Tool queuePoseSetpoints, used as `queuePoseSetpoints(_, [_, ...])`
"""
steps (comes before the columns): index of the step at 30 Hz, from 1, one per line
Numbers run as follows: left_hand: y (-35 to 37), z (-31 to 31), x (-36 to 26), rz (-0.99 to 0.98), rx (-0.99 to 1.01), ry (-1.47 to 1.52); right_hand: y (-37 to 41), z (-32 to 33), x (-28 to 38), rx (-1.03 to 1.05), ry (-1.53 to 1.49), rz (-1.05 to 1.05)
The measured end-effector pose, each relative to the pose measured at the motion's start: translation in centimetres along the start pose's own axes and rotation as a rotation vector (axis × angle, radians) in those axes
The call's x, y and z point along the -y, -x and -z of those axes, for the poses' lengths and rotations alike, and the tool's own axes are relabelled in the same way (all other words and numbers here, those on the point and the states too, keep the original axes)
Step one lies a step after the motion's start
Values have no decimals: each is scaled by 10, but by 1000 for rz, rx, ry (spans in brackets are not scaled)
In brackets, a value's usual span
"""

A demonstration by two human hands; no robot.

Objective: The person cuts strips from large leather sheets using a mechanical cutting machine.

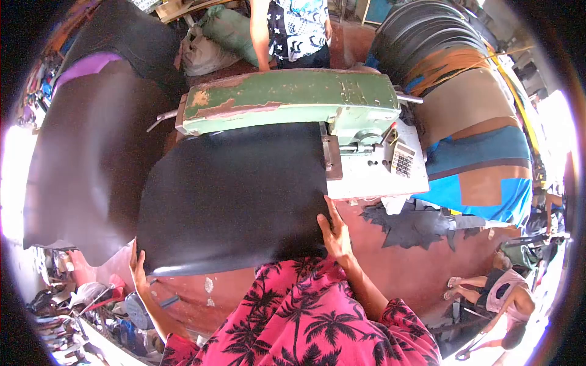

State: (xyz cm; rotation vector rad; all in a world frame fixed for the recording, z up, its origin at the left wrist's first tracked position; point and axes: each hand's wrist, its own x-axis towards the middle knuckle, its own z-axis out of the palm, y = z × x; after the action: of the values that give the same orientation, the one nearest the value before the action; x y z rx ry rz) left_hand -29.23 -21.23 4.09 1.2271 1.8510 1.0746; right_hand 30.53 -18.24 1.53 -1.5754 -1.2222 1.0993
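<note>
A large black leather sheet (235, 192) lies flat in front of me, its far edge under the green machine (293, 100). My left hand (138, 268) grips the sheet's near left corner. At the near right edge, my right hand (334, 235) presses on the sheet with the fingers pointing up along its border.
A white machine table with a keypad (403, 160) stands right of the sheet. Dark leather hides (91, 152) hang at the left; stacked hides in black, brown and blue (476, 122) pile at the right. Another person (293, 30) stands behind the machine. Black scraps (415, 227) lie on the red floor.
</note>
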Motion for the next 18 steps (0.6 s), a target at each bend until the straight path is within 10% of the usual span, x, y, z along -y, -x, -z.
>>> queuePoseSetpoints(18, [-27,-6,8,-5,-39,-86,-32,-5,-14,-19,72,42])
